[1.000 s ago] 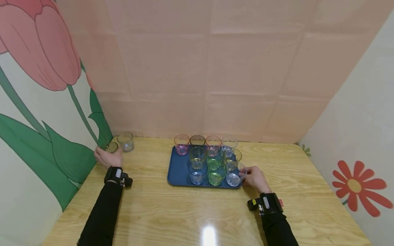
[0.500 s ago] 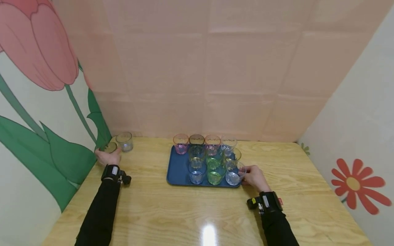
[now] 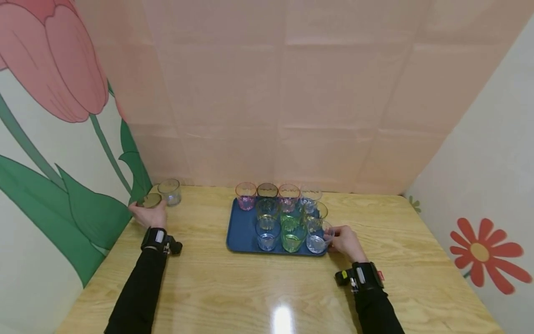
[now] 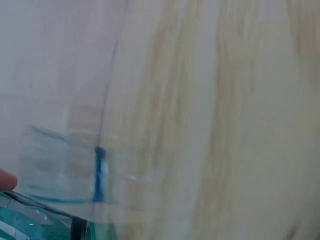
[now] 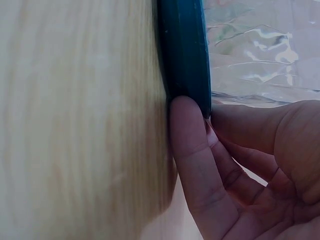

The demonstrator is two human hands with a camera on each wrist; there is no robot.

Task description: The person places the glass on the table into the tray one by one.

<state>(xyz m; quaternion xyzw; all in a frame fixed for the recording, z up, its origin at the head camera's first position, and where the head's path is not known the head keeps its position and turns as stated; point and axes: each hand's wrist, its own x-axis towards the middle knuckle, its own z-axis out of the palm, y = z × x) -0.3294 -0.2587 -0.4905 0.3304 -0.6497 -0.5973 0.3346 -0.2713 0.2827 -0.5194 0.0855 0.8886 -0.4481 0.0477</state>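
Note:
At the table's far left, my left hand grips a yellowish-tinted glass, its round end facing up. In the blurred left wrist view, the held glass looks greenish, with a fingertip beside it. Just behind and right of it stands a clear glass. My right hand pinches the right front edge of a blue tray. In the right wrist view one finger lies on the underside of the tray edge, the thumb opposite. Right by that thumb is a clear glass on the tray.
Several tinted glasses stand in rows on the tray, among them a blue glass, a green glass and a pink glass. A pinkish sheet hangs behind the wooden table. Printed walls stand at both sides.
The left hand and its glass have shifted only very slightly, the glass showing a little more of its round end. The right hand, tray and other glasses keep their places.

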